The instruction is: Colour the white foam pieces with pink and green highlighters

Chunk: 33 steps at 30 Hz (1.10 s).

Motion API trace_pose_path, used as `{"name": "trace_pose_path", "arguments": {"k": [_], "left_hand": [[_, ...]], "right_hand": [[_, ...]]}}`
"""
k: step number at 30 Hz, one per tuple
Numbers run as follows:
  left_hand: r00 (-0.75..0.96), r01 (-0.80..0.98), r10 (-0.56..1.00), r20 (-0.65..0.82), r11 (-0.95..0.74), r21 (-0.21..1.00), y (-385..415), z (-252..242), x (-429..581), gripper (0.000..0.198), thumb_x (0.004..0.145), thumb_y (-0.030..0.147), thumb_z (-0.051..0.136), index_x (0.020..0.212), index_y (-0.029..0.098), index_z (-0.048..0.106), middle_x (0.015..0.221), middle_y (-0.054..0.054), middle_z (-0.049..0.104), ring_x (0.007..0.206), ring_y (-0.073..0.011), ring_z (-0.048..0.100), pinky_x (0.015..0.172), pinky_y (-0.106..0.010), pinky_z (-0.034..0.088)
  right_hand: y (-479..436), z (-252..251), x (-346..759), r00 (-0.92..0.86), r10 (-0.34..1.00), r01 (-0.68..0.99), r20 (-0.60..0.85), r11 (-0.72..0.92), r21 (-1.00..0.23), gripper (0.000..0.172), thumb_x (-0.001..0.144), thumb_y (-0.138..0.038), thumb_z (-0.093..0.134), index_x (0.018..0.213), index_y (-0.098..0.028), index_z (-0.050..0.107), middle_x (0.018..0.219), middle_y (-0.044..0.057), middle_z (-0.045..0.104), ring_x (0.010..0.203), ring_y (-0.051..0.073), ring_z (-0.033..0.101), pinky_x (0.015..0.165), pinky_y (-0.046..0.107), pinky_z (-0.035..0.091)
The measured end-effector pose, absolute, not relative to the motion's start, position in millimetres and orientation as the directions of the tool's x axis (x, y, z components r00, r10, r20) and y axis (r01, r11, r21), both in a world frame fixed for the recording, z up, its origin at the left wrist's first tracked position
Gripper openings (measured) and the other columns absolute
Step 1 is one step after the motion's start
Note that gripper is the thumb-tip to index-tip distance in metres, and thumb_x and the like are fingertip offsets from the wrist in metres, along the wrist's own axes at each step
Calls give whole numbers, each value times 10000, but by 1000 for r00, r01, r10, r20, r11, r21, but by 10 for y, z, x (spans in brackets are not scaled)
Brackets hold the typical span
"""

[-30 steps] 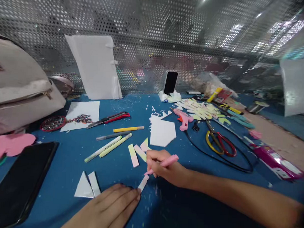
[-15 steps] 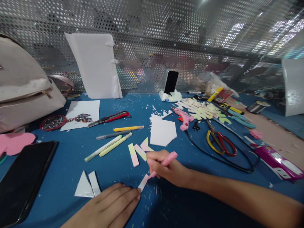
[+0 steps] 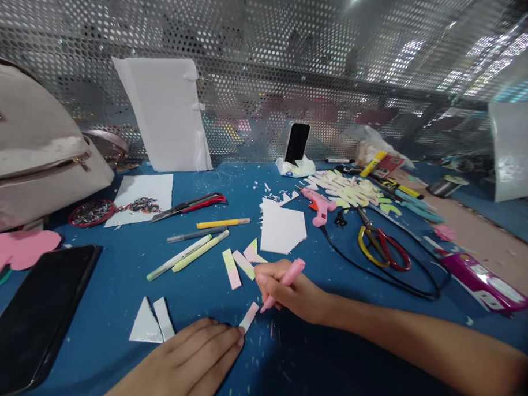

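My right hand (image 3: 289, 294) grips a pink marker (image 3: 285, 282), its tip pointing down just right of a small white paper strip (image 3: 248, 317) on the blue table (image 3: 328, 350). My left hand (image 3: 189, 363) lies flat with fingers together, its fingertips pressing on the near end of that strip. Two other coloured strips (image 3: 231, 268) lie just beyond, and two white paper triangles (image 3: 152, 322) lie to the left of my left hand.
Several markers (image 3: 188, 252) and a red-handled cutter (image 3: 190, 206) lie mid-table. White card (image 3: 282, 228), a pink glue gun (image 3: 319, 206) with black cord, scissors (image 3: 381, 246), cut pieces (image 3: 355, 192). A phone (image 3: 30, 317) at left, a bag (image 3: 36, 149), a propped phone (image 3: 297, 142).
My right hand has tilted the pink marker more upright and drawn its tip a little to the right, off the strip. My left hand has stayed put.
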<state>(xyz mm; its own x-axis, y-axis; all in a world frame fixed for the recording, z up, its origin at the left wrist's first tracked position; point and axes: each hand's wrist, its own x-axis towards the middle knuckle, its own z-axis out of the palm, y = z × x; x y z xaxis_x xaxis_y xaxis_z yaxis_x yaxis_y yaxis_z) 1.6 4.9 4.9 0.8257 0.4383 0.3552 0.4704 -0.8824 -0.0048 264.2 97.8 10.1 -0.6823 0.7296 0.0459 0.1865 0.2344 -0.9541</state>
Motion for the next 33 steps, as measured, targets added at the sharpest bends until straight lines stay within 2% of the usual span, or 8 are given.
{"name": "trace_pose_path", "arguments": {"k": [4, 8, 11, 15, 19, 22, 26, 33], "left_hand": [[823, 472, 442, 356, -882, 2, 48, 44, 10, 390, 1099, 127, 392, 1436, 145, 589, 1371, -52, 671, 1225, -171, 631, 1143, -268, 445], [818, 478, 455, 353, -878, 23, 39, 23, 2, 409, 1085, 143, 456, 1485, 159, 541, 1385, -60, 659, 1248, -177, 616, 1152, -266, 434], [821, 475, 454, 347, -880, 27, 41, 23, -5, 428, 1097, 147, 427, 1518, 158, 501, 1380, -62, 665, 1252, -179, 617, 1154, -276, 439], [821, 472, 453, 347, -881, 32, 34, 17, -20, 441, 1110, 144, 393, 1544, 157, 468, 1389, -59, 664, 1249, -178, 627, 1148, -275, 449], [813, 481, 466, 349, -876, 48, 22, 6, -23, 501, 1093, 182, 487, 1587, 188, 404, 1414, -61, 648, 1252, -184, 630, 1150, -271, 449], [821, 473, 456, 343, -880, 36, 30, 23, -11, 445, 1108, 181, 446, 1552, 167, 461, 1409, -59, 653, 1257, -176, 626, 1155, -266, 439], [827, 470, 444, 345, -883, 10, 44, 55, 6, 402, 1126, 162, 350, 1467, 139, 561, 1382, -53, 670, 1249, -170, 627, 1149, -268, 438], [827, 476, 445, 343, -879, -6, 46, 74, 20, 414, 1126, 140, 314, 1430, 152, 594, 1361, -41, 684, 1231, -161, 639, 1124, -262, 462]], "right_hand": [[980, 108, 2643, -655, 755, 202, 45, 232, -951, 421, 1022, -420, 494, 698, -159, 556, 626, -21, 536, 544, 90, 491, 531, 225, 360], [983, 106, 2636, -676, 734, 180, 66, 252, -951, 488, 1043, -441, 447, 657, -159, 547, 605, -21, 522, 523, 87, 470, 537, 234, 366], [979, 104, 2637, -657, 751, 193, 63, 248, -949, 442, 1030, -446, 483, 691, -167, 535, 627, -24, 525, 551, 97, 492, 548, 237, 370], [971, 112, 2644, -674, 737, 200, 58, 257, -945, 488, 1050, -433, 439, 646, -172, 524, 591, -24, 495, 549, 105, 467, 548, 247, 358], [965, 127, 2641, -656, 753, 194, 56, 239, -951, 440, 1036, -449, 480, 699, -171, 536, 638, -24, 511, 561, 101, 460, 543, 241, 347], [964, 130, 2635, -662, 747, 186, 70, 254, -949, 509, 1051, -472, 445, 650, -171, 531, 607, -21, 492, 561, 107, 452, 548, 246, 347], [968, 113, 2636, -656, 751, 187, 79, 262, -947, 496, 1052, -498, 444, 687, -172, 521, 628, -27, 489, 561, 104, 455, 543, 243, 340], [970, 107, 2636, -654, 753, 196, 71, 259, -946, 497, 1053, -465, 443, 659, -172, 522, 617, -26, 488, 547, 99, 438, 544, 246, 342]]}}
